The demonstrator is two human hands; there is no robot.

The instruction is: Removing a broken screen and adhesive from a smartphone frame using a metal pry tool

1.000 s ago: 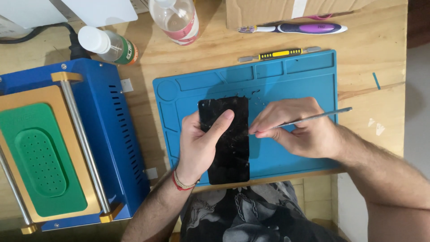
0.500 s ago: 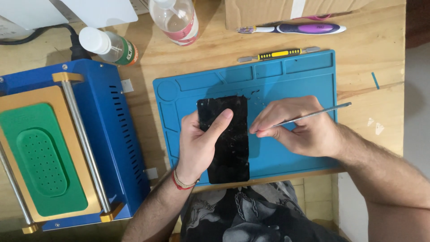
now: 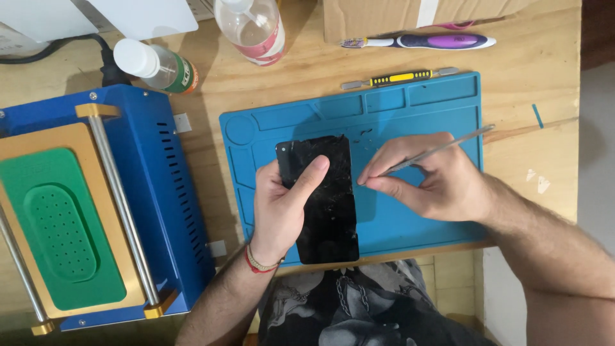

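Now we hold one black phone screen (image 3: 323,205) in our left hand (image 3: 282,208), fingers wrapped round it | right hand (image 3: 429,182) fingers pinch one metal pick (image 3: 442,150) at its right edge | one blue mat (image 3: 410,109) mostly bare on desk (image 3: 551,83) | two bottles (image 3: 253,25).

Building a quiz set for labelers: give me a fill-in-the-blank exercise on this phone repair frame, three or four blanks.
1. The left hand holds the black rectangular phone screen panel with its ____ pressed on the glass.
2. The right hand holds a thin ____ metal rod tool.
3. The panel lies over a ____ rubber work mat.
4. The purple-and-white toothbrush lies on the light wooden table, ____ the mat.

Missing words: thumb; silver; blue; beyond
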